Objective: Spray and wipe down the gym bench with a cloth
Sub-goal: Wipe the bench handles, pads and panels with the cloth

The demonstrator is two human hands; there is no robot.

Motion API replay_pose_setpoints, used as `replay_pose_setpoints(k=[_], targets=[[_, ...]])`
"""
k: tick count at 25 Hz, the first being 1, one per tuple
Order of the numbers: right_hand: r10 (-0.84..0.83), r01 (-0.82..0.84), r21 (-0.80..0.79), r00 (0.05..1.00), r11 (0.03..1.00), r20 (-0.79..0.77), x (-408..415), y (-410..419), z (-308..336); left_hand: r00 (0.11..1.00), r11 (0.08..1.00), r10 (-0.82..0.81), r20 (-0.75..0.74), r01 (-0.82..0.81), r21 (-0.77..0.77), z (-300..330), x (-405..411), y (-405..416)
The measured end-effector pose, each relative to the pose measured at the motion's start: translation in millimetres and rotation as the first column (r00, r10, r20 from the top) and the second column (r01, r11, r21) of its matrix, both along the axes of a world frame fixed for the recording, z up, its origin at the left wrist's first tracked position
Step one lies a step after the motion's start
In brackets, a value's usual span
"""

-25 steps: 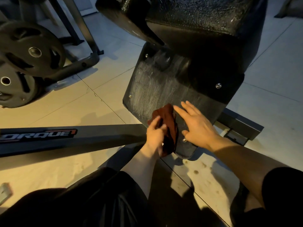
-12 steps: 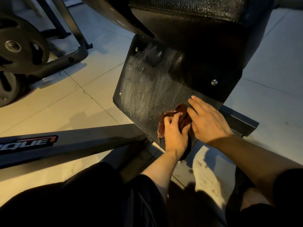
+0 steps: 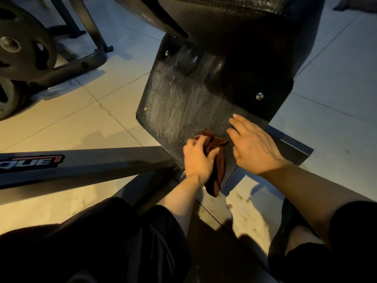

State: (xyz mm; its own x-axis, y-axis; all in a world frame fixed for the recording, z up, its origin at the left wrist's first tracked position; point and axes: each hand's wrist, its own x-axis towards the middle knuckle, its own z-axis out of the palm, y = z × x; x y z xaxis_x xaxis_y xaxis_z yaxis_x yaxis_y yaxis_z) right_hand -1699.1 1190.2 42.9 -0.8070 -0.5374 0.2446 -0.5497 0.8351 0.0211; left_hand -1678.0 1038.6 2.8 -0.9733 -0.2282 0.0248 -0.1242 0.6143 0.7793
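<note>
The black underside panel of the gym bench (image 3: 183, 103) slopes down toward me, streaked with pale wipe marks and fixed with small screws. Its padded black cushion (image 3: 234, 21) looms above. A dark red cloth (image 3: 217, 158) lies bunched against the panel's lower edge, with one end hanging below it. My left hand (image 3: 196, 160) grips the cloth against the panel. My right hand (image 3: 251, 144) rests flat on the panel just right of the cloth, fingers straight.
A dark steel frame beam (image 3: 87, 164) with a logo runs across the tiled floor at the left. Black weight plates (image 3: 22, 50) sit on a rack at the upper left. My dark-clothed knees (image 3: 91, 242) fill the bottom of the view.
My left hand and the cloth have shifted left and slightly down along the panel's lower edge. My right hand has stayed flat on the panel beside them.
</note>
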Motion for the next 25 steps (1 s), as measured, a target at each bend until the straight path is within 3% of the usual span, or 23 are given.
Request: replay_pose_setpoints(k=[2, 3, 6, 8, 12, 14, 16, 17, 20, 21, 24, 25], targets=[[-0.03, 0.03, 0.007, 0.999, 1.0, 0.009, 2.5, 1.6, 0.8, 0.978, 0.982, 0.182, 0.105, -0.186, 0.033, 0.0, -5.5, -10.8], [-0.035, 0.035, 0.014, 0.999, 0.999, 0.011, 4.1, 2.7, 0.3, 0.978, 0.98, 0.182, 0.1, -0.189, 0.059, 2.3, -6.3, -9.3], [-0.07, 0.072, -0.038, 0.997, 0.997, 0.04, 6.9, 7.0, 3.3, 0.986, 0.991, -0.127, -0.105, 0.129, 0.014, 20.1, -4.7, 21.0], [-0.112, 0.112, -0.079, 0.994, 0.991, 0.005, 6.7, 11.2, 6.7, 0.962, 0.973, -0.229, -0.149, 0.232, 0.002, 21.4, -10.5, 25.8], [-0.178, 0.173, -0.061, 0.98, 0.983, -0.09, 6.4, 21.5, 8.8, 0.982, 0.98, 0.182, 0.054, -0.186, 0.074, 12.2, -21.0, 9.0], [-0.176, 0.169, -0.072, 0.979, 0.983, -0.106, 5.9, 22.6, 6.2, 0.996, 1.0, 0.005, -0.084, -0.002, 0.027, 19.8, -17.4, 23.9], [-0.19, 0.176, -0.119, 0.975, 0.977, -0.113, 4.4, 21.9, 8.7, 0.947, 0.976, -0.214, -0.239, 0.218, -0.007, 29.1, -16.7, 36.2], [-0.203, 0.187, -0.138, 0.973, 0.973, -0.111, 4.0, 20.7, 10.7, 0.947, 0.977, -0.199, -0.253, 0.211, 0.022, 30.2, -22.5, 34.6], [-0.244, 0.231, -0.12, 0.963, 0.966, -0.112, 2.4, 21.6, 12.3, 0.981, 0.976, 0.178, -0.074, -0.167, 0.137, 28.1, -33.4, 20.3], [-0.246, 0.235, -0.105, 0.962, 0.966, -0.115, 2.2, 22.6, 11.2, 0.982, 0.983, 0.168, -0.084, -0.161, 0.084, 27.3, -31.4, 21.4], [-0.238, 0.224, -0.104, 0.959, 0.969, -0.155, 0.8, 22.6, 11.4, 0.938, 0.982, -0.19, -0.289, 0.178, -0.065, 27.1, -25.6, 33.5], [-0.241, 0.224, -0.116, 0.958, 0.968, -0.153, -0.5, 20.5, 12.5, 0.933, 0.981, -0.195, -0.301, 0.186, -0.059, 28.0, -31.2, 30.7]])
